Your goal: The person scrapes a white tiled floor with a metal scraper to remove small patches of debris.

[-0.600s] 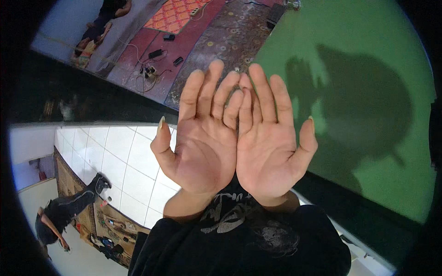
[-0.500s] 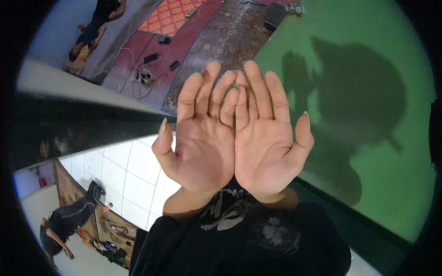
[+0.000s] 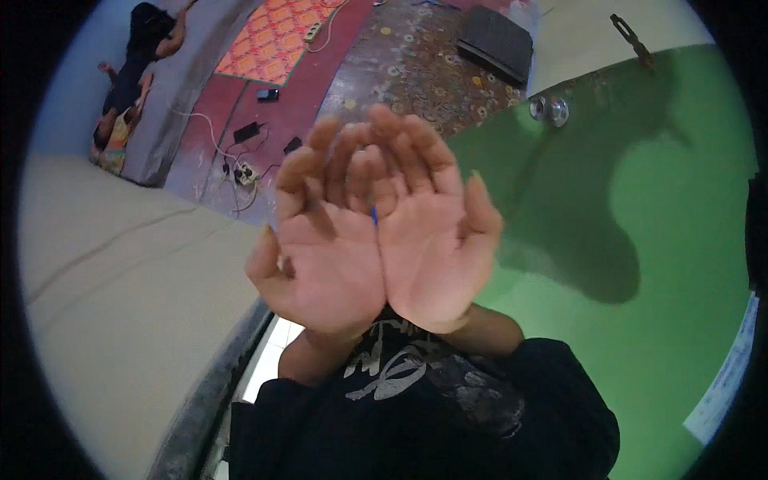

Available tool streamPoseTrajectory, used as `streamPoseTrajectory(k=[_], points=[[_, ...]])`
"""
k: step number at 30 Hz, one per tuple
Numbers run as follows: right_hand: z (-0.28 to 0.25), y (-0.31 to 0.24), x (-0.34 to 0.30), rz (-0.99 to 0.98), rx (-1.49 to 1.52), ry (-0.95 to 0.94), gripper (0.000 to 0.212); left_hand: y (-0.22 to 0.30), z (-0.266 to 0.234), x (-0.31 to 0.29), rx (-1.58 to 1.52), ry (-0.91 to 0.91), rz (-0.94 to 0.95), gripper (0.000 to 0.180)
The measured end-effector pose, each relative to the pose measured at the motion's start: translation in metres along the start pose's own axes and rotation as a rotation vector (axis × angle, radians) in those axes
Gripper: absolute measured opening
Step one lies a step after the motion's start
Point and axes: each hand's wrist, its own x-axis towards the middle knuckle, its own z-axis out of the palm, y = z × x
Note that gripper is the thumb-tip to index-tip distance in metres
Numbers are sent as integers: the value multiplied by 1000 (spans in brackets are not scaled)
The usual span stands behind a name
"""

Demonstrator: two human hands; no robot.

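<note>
My left hand (image 3: 332, 256) and my right hand (image 3: 428, 248) are raised side by side in front of my dark printed shirt (image 3: 432, 400). Both palms face up, their inner edges touching to form a shallow cup. The fingers bend slightly inward and the thumbs stick out to the sides. Nothing lies in either palm. Close to the right hand is a green door (image 3: 576, 216) with a shiny round knob (image 3: 550, 111).
A pale wall (image 3: 136, 280) stands at the left. Beyond my hands, the floor holds an orange patterned mat (image 3: 272, 44), a black adapter (image 3: 246, 132) with cords, and a dark box-like object (image 3: 496, 44). A person (image 3: 128, 88) lies at the far left. A metal hasp (image 3: 632, 40) juts above the door.
The view has turned, bringing the knob, hasp and pale wall into sight and hiding most of the white tiled floor. My hands sit slightly further left, with fingers curled more inward.
</note>
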Motion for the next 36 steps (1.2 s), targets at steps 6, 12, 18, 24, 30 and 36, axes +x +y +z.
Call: streamPoseTrajectory(k=[6, 12, 18, 24, 30, 36], points=[[-31, 14, 114, 45, -78, 36, 60, -30, -35, 102, -37, 27, 56, 57], [-43, -5, 258, 80, 15, 28, 55, -71, -34, 239, -13, 31, 25, 52], [-59, -66, 345, -54, 12, 135, 52, -143, -21, 334, -59, 46, -117, 56], [-85, -110, 436, -256, 3, 255, 52, -212, -21, 437, -28, -47, -375, 56], [-98, -147, 522, -514, -27, 385, 52, -277, -7, 537, 25, -96, -630, 56], [-116, -202, 597, -826, -50, 456, 52, -360, 25, 623, 30, -303, -890, 53]])
